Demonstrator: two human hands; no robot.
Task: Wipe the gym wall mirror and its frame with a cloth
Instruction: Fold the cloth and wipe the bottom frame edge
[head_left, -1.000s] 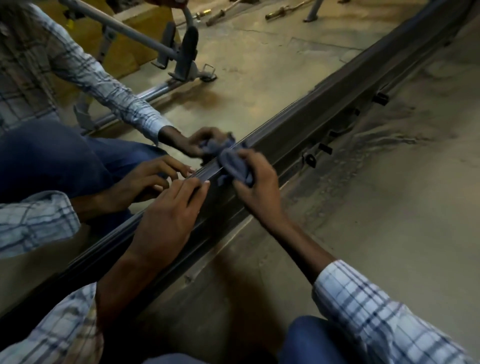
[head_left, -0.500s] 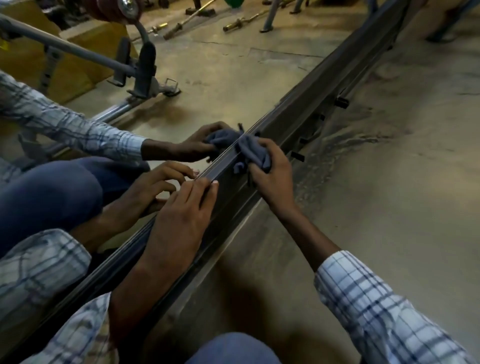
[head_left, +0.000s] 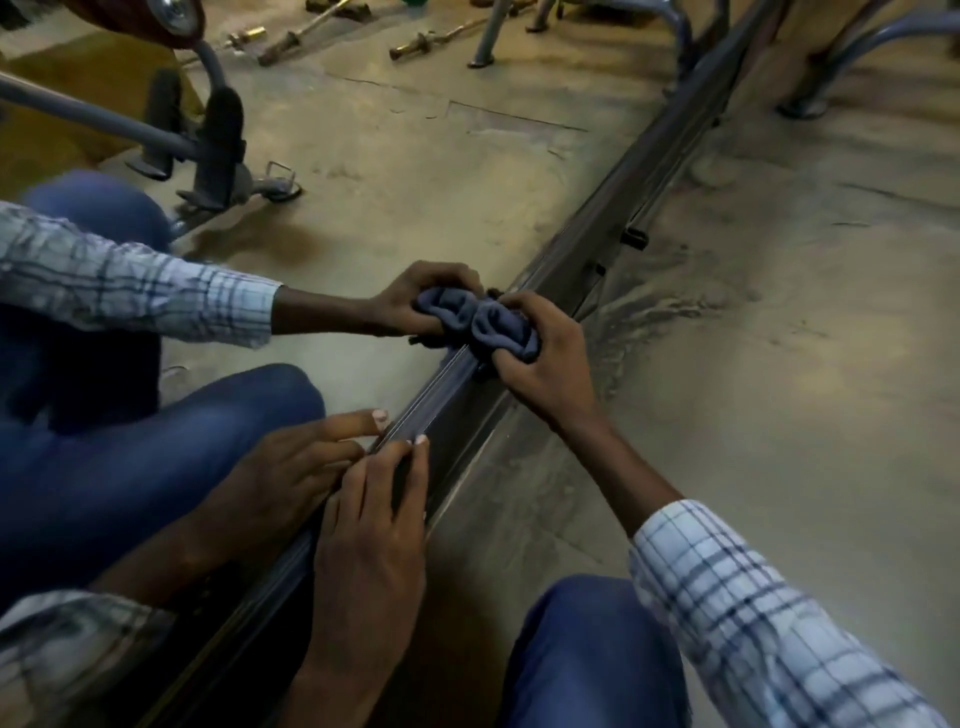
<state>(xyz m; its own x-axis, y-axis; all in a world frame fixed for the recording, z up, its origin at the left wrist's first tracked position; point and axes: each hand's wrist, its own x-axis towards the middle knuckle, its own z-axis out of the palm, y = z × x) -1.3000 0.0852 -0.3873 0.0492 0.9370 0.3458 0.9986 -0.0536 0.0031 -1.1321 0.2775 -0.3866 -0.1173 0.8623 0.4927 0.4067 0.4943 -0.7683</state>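
Hands apart: right hand grips bunched cloth on the bottom frame, left hand flat, bracing; frame-wiping step, next likely sliding farther along.

No words, numbers or signs can be read here. The mirror, its frame, the cloth, the floor and the checked sleeve show no writing.
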